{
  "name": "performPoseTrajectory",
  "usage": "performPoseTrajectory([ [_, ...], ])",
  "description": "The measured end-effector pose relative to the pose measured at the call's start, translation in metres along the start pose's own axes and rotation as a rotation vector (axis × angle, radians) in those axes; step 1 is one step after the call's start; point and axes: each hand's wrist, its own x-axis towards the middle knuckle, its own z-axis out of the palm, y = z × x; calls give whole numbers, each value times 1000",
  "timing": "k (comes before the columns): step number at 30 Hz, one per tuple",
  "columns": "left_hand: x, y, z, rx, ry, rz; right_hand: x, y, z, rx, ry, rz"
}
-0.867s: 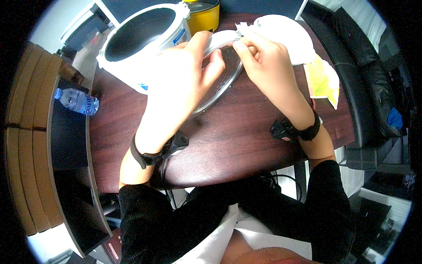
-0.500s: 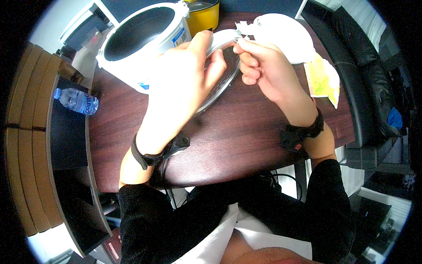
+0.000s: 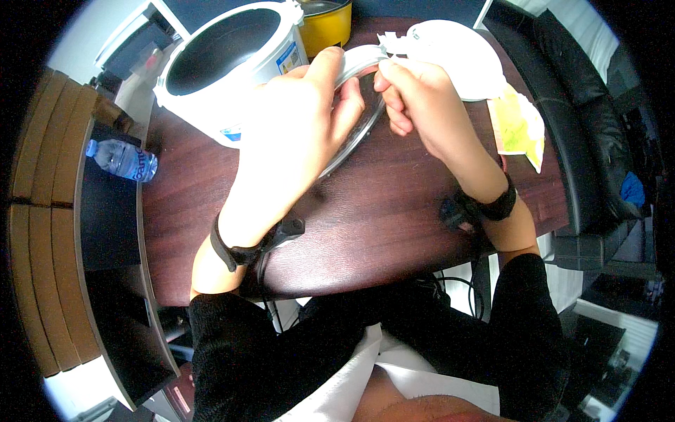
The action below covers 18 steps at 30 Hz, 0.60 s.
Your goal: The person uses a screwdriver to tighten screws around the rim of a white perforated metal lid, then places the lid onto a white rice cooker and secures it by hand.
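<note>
Just beyond the middle of the brown table, I hold a round see-through lid (image 3: pixel 344 150) with a pale rim, tilted up on edge. My left hand (image 3: pixel 288 133) is closed on the rim, thumb toward me, hiding much of the lid's left side. At the rim's far right, my right hand (image 3: pixel 425 102) pinches the edge between thumb and fingers, the other fingers curled. Whether a separate strip lies in that pinch, I cannot tell. Behind my left hand stands a big white appliance body (image 3: pixel 211 109) with a dark, open inside.
A white domed cover (image 3: pixel 457 63) with a tab lies behind my right hand, a yellow paper packet (image 3: pixel 517 130) beside it. At the back is a yellow pot (image 3: pixel 327 28). A water bottle (image 3: pixel 126 160) lies left of the table. A black sofa (image 3: pixel 590 133) borders the right.
My right hand has turned slightly at the wrist, its knuckles rolling over, still at the rim. The left hand and the lid have barely moved.
</note>
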Motion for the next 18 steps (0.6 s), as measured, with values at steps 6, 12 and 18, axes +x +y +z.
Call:
performPoseTrajectory([
  [6, 0, -1, 1, -30, -13, -9, 0, -10, -7, 323, -114, 321],
  [12, 1, -3, 0, -35, -6, -5, 5, -3, -4, -1054, 104, -591],
  [18, 1, 0, 1, -5, -8, 7, 7, 3, -4, -357, -38, -130],
])
